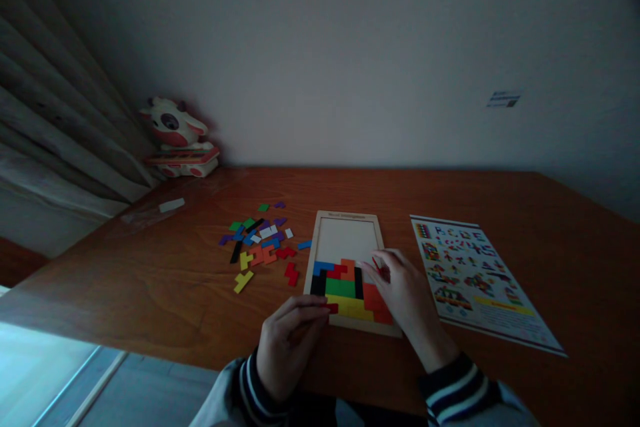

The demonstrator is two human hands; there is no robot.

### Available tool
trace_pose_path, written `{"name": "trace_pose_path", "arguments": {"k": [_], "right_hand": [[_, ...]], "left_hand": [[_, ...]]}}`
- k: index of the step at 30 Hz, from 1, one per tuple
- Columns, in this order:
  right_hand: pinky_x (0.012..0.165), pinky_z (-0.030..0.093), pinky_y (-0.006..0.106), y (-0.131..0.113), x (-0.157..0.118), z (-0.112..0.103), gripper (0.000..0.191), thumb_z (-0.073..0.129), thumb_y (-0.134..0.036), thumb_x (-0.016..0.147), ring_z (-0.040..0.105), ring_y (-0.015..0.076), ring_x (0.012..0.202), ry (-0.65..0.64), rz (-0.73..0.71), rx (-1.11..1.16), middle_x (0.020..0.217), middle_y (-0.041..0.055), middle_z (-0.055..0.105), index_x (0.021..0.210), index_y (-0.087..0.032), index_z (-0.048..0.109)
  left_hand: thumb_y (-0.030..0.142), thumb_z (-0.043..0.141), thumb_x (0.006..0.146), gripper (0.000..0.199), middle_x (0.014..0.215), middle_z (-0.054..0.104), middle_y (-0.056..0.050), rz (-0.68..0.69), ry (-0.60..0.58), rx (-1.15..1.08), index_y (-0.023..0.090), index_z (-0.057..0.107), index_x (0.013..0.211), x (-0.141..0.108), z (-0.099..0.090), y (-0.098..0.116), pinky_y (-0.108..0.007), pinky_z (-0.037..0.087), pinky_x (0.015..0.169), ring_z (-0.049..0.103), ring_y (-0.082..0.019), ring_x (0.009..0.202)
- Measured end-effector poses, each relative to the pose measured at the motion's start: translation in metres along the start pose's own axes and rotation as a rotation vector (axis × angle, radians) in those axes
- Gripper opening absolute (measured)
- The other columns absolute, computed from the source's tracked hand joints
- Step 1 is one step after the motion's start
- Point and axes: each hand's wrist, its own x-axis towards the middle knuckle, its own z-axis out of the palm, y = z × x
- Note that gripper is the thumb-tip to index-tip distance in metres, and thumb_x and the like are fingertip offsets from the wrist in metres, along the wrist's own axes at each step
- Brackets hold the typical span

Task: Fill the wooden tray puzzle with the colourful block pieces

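Note:
A light wooden puzzle tray (316,250) lies in front of me, its lower half filled with coloured tetris-shaped blocks. Red, blue, orange, black, green and yellow ones fit together there, such as the green block (341,288). My left hand (290,340) is closed at the tray's lower left corner, fingertips on the frame beside a red block (332,308). Over the tray's right side, my right hand (404,285) pinches a small red puzzle block (376,264) between thumb and fingers. The hand covers part of the right edge.
Loose coloured blocks (257,255) lie scattered left of the tray. A printed pattern sheet (470,280) lies to the right. A cow-shaped toy keyboard (183,140) stands at the back left, near a curtain (60,93). A white strip (171,205) lies on the wooden table (165,273).

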Motion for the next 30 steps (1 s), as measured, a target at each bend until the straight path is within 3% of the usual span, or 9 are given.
{"name": "trace_pose_path", "arguments": {"k": [6,11,25,30], "right_hand": [[0.094,0.052,0.041,0.024,-0.020,-0.013,0.038,0.041,-0.024,0.100,0.064,0.0225,0.109,-0.110,-0.182,0.144,0.118,0.0078,0.068,0.136,-0.023,0.051],[0.102,0.050,0.041,0.029,-0.031,-0.020,0.042,0.041,-0.022,0.100,0.059,0.0206,0.119,-0.183,-0.250,0.148,0.131,0.0056,0.063,0.140,-0.028,0.049],[0.096,0.054,0.046,0.021,-0.057,-0.025,0.048,0.051,-0.022,0.096,0.063,0.0239,0.112,-0.028,-0.279,0.085,0.125,0.0089,0.066,0.144,-0.026,0.045],[0.089,0.056,0.045,0.012,-0.064,-0.029,0.038,0.053,-0.020,0.094,0.067,0.0237,0.102,0.023,-0.295,0.079,0.113,0.0080,0.070,0.132,-0.025,0.055]], "left_hand": [[0.015,0.064,0.091,0.016,0.103,0.073,-0.004,0.001,0.004,-0.005,0.024,0.074,0.099,0.000,0.001,-0.001,-0.024,0.061,0.085,0.072,-0.016,0.095],[0.013,0.063,0.091,0.018,0.104,0.073,-0.004,0.001,0.000,0.004,0.024,0.074,0.100,0.001,0.002,-0.001,-0.023,0.060,0.085,0.072,-0.015,0.095],[0.017,0.062,0.092,0.015,0.104,0.073,-0.007,-0.008,-0.028,0.017,0.023,0.075,0.099,0.000,0.002,-0.002,-0.027,0.062,0.084,0.073,-0.018,0.094],[0.018,0.064,0.091,0.014,0.106,0.072,-0.006,-0.017,-0.020,0.019,0.023,0.075,0.099,0.001,0.002,0.000,-0.027,0.063,0.084,0.072,-0.018,0.095]]}}
